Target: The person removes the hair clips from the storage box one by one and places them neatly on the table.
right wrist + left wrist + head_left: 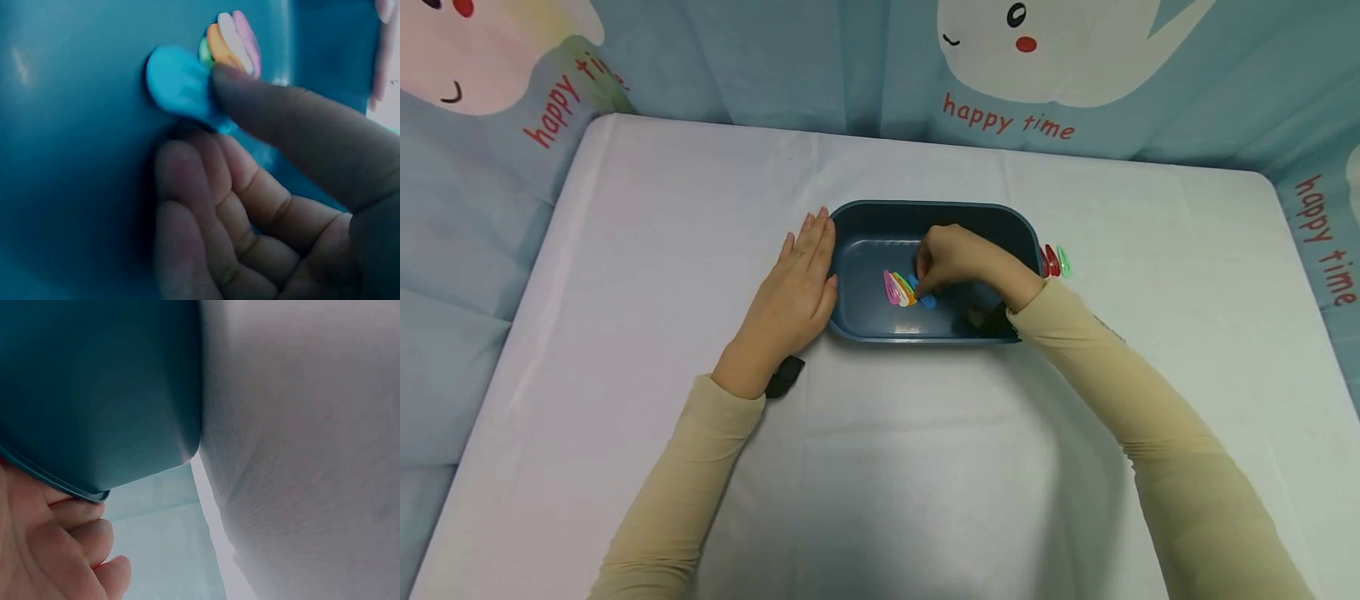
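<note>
One left hand (790, 292) flat against tub (887, 218), right hand (953, 254) pinched on clip (175, 81).

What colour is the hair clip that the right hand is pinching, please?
The hair clip is blue, as the right wrist view shows best.

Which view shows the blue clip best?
The right wrist view: the blue clip appears large and close, though the thumb covers part. The head view shows it small, partly hidden by the right hand; the left wrist view doesn't show it.
</note>
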A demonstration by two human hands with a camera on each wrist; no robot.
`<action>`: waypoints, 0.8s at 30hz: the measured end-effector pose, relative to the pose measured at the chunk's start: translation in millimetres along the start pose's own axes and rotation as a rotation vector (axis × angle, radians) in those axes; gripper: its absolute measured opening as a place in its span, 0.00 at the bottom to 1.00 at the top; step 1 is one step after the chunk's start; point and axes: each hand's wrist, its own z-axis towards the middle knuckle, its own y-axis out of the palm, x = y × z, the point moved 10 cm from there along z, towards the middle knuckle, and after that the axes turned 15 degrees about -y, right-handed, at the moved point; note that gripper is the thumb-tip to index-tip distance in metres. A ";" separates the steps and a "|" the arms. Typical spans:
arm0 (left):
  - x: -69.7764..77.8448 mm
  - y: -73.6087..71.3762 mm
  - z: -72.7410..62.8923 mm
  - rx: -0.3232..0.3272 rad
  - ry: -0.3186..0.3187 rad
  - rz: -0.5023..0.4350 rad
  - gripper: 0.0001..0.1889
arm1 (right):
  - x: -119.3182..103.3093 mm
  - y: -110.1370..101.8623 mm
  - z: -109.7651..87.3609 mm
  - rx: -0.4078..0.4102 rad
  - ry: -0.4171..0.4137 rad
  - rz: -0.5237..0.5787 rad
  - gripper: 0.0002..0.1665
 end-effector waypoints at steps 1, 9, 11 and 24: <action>0.0 0.1 0.1 -0.002 -0.001 -0.001 0.32 | 1.7 0.2 -0.7 0.002 0.011 0.024 0.11; 1.0 -0.9 -0.9 0.003 0.001 0.000 0.32 | 14.3 1.2 -5.4 0.028 0.088 0.209 0.07; 1.4 -1.5 -1.3 0.004 0.002 -0.002 0.32 | 16.2 0.1 -7.0 0.037 0.103 0.221 0.07; 0.5 -0.3 -0.8 0.004 0.002 0.001 0.32 | 27.6 -6.9 -17.2 0.106 0.187 0.259 0.05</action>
